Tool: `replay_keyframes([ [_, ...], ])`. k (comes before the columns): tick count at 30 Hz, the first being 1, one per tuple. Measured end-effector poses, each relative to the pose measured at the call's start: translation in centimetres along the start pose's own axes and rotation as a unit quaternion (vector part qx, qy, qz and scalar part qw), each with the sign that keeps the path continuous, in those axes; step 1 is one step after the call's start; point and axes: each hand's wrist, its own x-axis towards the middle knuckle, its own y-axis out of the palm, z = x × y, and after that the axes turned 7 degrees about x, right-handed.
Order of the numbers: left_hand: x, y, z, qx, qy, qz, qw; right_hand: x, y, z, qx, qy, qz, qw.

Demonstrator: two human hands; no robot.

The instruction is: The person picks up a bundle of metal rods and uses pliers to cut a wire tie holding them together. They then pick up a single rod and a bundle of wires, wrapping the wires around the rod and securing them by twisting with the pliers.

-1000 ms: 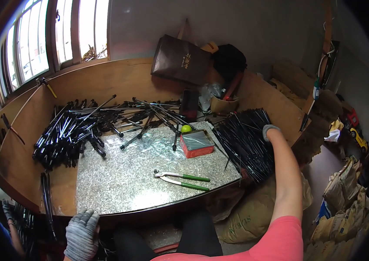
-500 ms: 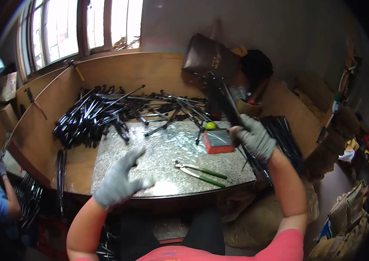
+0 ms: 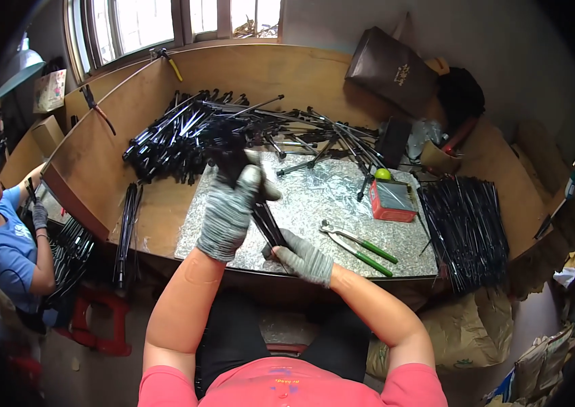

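A bundle of thin black rods (image 3: 267, 222) slants across the near part of the speckled stone slab (image 3: 287, 198). Around its upper part my left hand (image 3: 226, 214), in a grey knit glove, is closed. My right hand (image 3: 305, 258), gloved alike, grips the lower end near the slab's front edge. The rods' upper ends are blurred. To the right of my hands lie pincers with green handles (image 3: 362, 249), their jaws apart. Behind them sits a red box with a dark top (image 3: 394, 201), and a yellow-green ball (image 3: 382, 174) rests at its back edge.
A heap of black and silver rods (image 3: 185, 132) fills the back left of the wooden-walled bench (image 3: 260, 64). More black rods (image 3: 467, 230) lie in a row at the right. A brown bag (image 3: 392, 71) leans at the back. At far left a person in blue (image 3: 12, 241) handles rods.
My right hand has come from the far right with the rods to the near middle of the slab. My left hand, open before, has closed on them. The view has shifted.
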Motion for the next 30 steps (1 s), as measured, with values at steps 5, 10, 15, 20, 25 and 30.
replay_keyframes([
  [5,-0.3,-6.2,3.8,-0.151,0.026,-0.157,0.976,-2.6,0.2,2.6,0.148,0.204,-0.035,0.967],
  [10,-2.2,-7.6,6.9,-0.273,-0.061,-0.169,0.945,-4.7,0.0,3.7,0.009,0.171,-0.056,0.984],
  [15,-3.8,-8.5,8.8,-0.365,-0.241,-0.265,0.859,-5.0,-0.8,6.4,0.036,0.219,-0.09,0.971],
  [20,-4.9,-8.7,10.2,-0.366,-0.231,-0.244,0.868,-5.5,-1.2,7.2,0.11,0.284,-0.103,0.947],
  [25,-5.0,-8.8,10.3,-0.468,-0.169,-0.226,0.837,-5.3,-0.5,6.7,0.057,0.201,-0.173,0.963],
  [30,-5.7,-8.1,10.6,-0.308,-0.167,-0.236,0.906,-5.5,-0.5,4.5,0.174,0.392,-0.084,0.899],
])
